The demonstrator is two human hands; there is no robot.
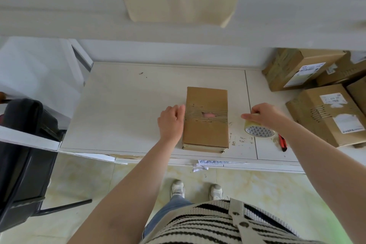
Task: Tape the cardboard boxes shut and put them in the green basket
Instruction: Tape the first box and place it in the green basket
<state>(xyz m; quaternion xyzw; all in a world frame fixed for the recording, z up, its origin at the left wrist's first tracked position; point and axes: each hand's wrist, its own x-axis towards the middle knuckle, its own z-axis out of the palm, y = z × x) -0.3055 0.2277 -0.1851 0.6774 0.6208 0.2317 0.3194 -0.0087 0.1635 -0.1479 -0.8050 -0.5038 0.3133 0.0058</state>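
A flat brown cardboard box [206, 130] lies on the white table [122, 109], with a torn strip and a pink patch across its middle. My left hand [172, 120] rests against the box's left side, fingers curled at its edge. To the right of the box, my right hand [265, 114] grips the top of a roll of clear tape [257, 129] that stands on the table. No green basket is in view.
Several labelled cardboard boxes [324, 113] are stacked at the table's right end. A red and black utility knife [283, 142] lies just right of the tape. A black chair [23, 144] stands at the left. A white wall runs behind the table.
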